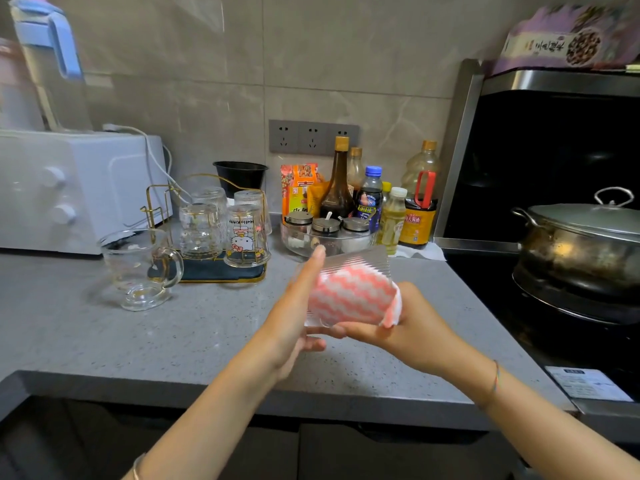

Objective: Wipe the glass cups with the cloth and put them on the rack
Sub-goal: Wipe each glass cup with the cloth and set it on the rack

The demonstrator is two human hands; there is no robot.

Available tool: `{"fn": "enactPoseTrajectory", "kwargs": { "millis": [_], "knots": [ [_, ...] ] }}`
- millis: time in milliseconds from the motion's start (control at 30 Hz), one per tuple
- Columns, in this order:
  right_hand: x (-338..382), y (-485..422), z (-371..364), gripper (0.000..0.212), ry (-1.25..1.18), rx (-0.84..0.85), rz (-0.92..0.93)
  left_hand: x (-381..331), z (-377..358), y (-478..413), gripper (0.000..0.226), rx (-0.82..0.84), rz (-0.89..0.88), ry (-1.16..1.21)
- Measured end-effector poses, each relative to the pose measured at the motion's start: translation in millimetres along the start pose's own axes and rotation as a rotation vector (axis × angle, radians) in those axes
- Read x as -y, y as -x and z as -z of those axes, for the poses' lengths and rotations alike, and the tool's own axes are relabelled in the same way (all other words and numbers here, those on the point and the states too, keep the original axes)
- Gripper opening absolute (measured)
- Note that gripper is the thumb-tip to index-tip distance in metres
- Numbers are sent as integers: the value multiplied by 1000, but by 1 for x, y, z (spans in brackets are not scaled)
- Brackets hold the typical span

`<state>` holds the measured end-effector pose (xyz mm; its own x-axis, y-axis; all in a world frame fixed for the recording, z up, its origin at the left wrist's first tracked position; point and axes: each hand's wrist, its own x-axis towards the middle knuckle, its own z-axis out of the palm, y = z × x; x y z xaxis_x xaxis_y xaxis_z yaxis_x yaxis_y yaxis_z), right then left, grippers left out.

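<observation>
Ribbed glass cup [369, 263] is held on its side in the air over the middle of the bench [104, 341], mouth toward my right. The pink-and-white cloth [349, 296] is stuffed inside it, with a bit spilling out at the rim. My left hand [294, 306] lies flat against the base end, fingers straight and together, thumb underneath. My right hand [415, 323] is curled round the cloth at the mouth, fingertips under the glass. Handling call: thin rigid glass, light, probably slick where damp and chips easily, so I'd brace base and rim rather than squeeze the ribbed wall. The ribs should give some grip. The cloth is soft and fills the bore, so I'd twist it, not shove it. The rack [207, 270] sits toward the back edge, left of middle, with four cups upturned on it — free slots look few. A handled glass mug [142, 268] stands upright on the bench just in front of the rack's left end. It looks like the next job; I'd take it by the handle.
</observation>
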<state>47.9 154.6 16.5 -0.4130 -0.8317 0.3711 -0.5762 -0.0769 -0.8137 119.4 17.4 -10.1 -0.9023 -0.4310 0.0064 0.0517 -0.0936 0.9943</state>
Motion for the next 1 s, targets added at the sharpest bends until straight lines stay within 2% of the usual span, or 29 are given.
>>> {"fn": "enactPoseTrajectory", "kwargs": {
  "millis": [100,200,300,433,567,633,733,800,900,1000],
  "knots": [
    [-1,-1,-2,41,-21,7,-4,6,-4,-5,55,-115,-90,9],
    [-2,-3,-1,48,-210,12,-68,11,-1,-8,80,-171,-247,-142],
    [-3,-6,1,49,-351,18,-136,14,-1,-8,70,-136,-431,-177],
    [-5,-10,6,51,-412,28,-173,16,4,-9,74,-78,-564,-230],
    [-6,-9,10,45,-361,2,-131,11,3,-6,66,-26,-500,-244],
    [-5,-7,11,41,-264,-16,-75,6,3,-6,59,-18,-381,-244],
    [-3,-4,7,38,-60,-21,5,0,5,-7,69,12,-154,-128],
    [-3,-1,2,36,33,-5,17,0,3,-8,76,-7,-90,-118],
    [-2,0,-3,35,85,-10,33,2,-4,-8,67,-127,-131,-103],
    [0,1,-3,40,36,-8,22,9,-6,-9,94,-222,-276,-161]
  ]
}}
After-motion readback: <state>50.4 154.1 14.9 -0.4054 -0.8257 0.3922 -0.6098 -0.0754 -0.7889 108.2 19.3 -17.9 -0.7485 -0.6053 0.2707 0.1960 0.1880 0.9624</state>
